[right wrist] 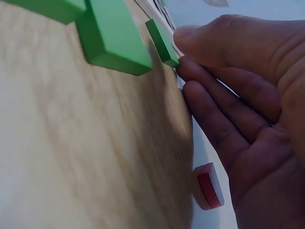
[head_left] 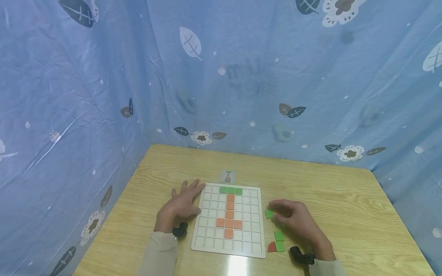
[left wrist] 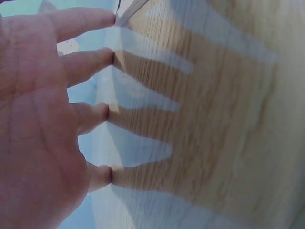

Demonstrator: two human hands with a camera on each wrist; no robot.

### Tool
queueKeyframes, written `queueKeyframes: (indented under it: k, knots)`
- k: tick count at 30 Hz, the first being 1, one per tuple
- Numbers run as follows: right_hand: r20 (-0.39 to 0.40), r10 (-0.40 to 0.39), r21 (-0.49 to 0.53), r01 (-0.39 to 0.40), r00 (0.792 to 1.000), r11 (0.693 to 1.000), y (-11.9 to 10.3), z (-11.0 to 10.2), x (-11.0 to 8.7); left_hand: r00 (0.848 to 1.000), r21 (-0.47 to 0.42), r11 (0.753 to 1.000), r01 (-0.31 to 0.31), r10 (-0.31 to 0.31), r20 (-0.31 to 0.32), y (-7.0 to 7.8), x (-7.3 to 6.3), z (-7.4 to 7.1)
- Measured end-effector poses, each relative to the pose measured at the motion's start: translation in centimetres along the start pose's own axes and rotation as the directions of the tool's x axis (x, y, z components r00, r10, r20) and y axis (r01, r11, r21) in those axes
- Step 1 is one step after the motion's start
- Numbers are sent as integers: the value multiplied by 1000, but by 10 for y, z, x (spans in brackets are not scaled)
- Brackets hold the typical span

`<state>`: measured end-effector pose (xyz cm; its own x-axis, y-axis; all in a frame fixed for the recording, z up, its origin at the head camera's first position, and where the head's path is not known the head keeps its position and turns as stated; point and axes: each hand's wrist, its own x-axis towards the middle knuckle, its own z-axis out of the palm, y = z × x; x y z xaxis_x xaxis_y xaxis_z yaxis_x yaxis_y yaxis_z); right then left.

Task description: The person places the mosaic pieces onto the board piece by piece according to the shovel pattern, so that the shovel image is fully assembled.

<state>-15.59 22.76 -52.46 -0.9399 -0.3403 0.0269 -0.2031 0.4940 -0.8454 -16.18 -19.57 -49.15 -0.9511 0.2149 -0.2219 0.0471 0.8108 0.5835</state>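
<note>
A white grid board (head_left: 211, 242) lies on the table, with green square tiles (head_left: 231, 190) in a row near its top and orange square tiles (head_left: 229, 223) in a cross-like shape below. My left hand (head_left: 181, 205) is spread at the board's left side, its index fingertip at the upper left corner and thumb by the edge. Right of the board, my right hand (head_left: 293, 218) has thumb and fingers bent near a loose green tile (head_left: 269, 214). The right wrist view shows that green tile (right wrist: 162, 44) at the fingertips, with no clear grip around it.
Two more green tiles (head_left: 279, 235) and a red quarter-round tile (head_left: 272, 247) lie nearer me, right of the board. A small patterned card (head_left: 228, 176) sits beyond the board. Blue patterned curtains (head_left: 241, 96) enclose the wooden table (head_left: 310, 180). A small red piece (right wrist: 209, 186) shows below the right fingers.
</note>
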Motion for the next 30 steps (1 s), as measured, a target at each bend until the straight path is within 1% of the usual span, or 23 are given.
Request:
queueKeyframes:
  k: [5, 8, 12, 20, 23, 27, 30]
  knots:
    - [-20, 9, -23, -9, 1000, 1000, 1, 3, -1, 1000, -8, 1000, -2, 2, -2, 1, -2, -1]
    - [-23, -11, -38, 10, 1000, 999, 1, 5, -2, 1000, -12, 1000, -3, 3, -4, 2, -2, -1]
    - [-35, -40, -85, 37, 999, 996, 0, 7, -2, 1000, -22, 1000, 0, 0, -3, 1, -1, -1]
    - [-57, -65, -144, 57, 996, 988, -3, 10, -1, 1000, -23, 1000, -1, 1, -1, -1, -1, 2]
    - [-60, -52, -142, 43, 997, 989, -3, 10, -1, 1000, -35, 999, 0, 0, -2, -1, -1, 2]
    - [-61, -15, -121, 8, 998, 993, -4, 10, -2, 1000, -42, 999, 0, -1, -3, 0, -1, 1]
    - [-68, 1, -115, -9, 998, 993, -5, 8, -3, 1000, -33, 999, -4, 4, -3, -1, -1, 1]
